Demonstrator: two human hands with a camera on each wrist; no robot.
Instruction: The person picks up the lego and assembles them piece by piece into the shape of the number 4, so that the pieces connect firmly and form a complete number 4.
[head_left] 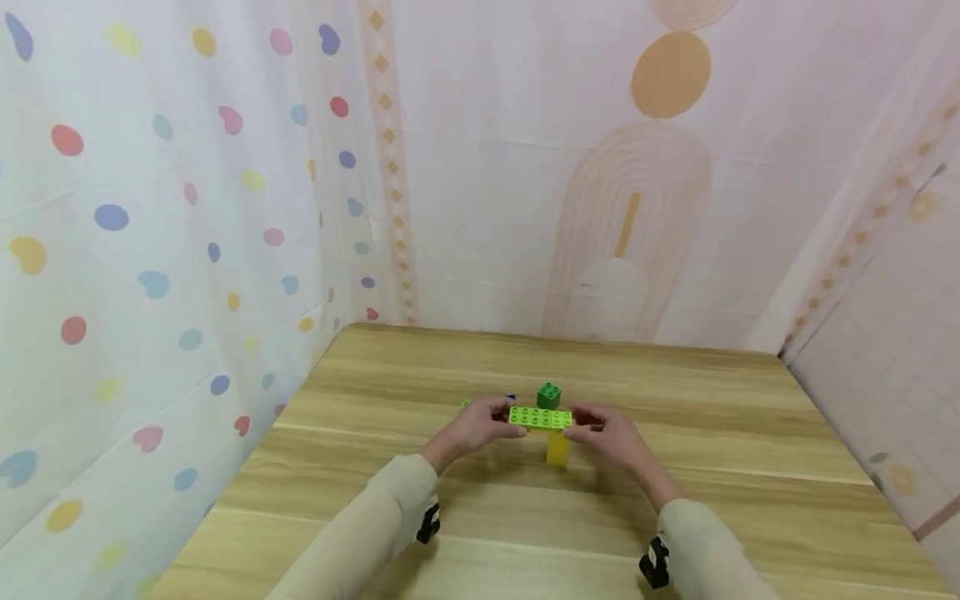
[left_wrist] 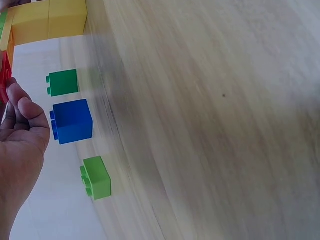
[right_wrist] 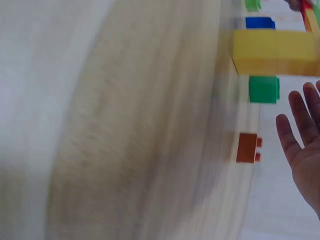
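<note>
We have both hands up at our block build, near the middle of the table between its left and right edges. Two yellow blocks stand as a post. On top we see an orange block, a long light green block and a small light green block. Our left hand pinches a red block at the end toward the table's left edge, maybe because that end hangs out past the post and could tip. Our right hand pinches the small light green block, thumb in front, probably to keep the top steady. Its other fingers are straight.

On the far-edge side sit a dark green block, a blue block and a spare light green block, with a brown block toward the right edge. They look set back to give our arms room.
</note>
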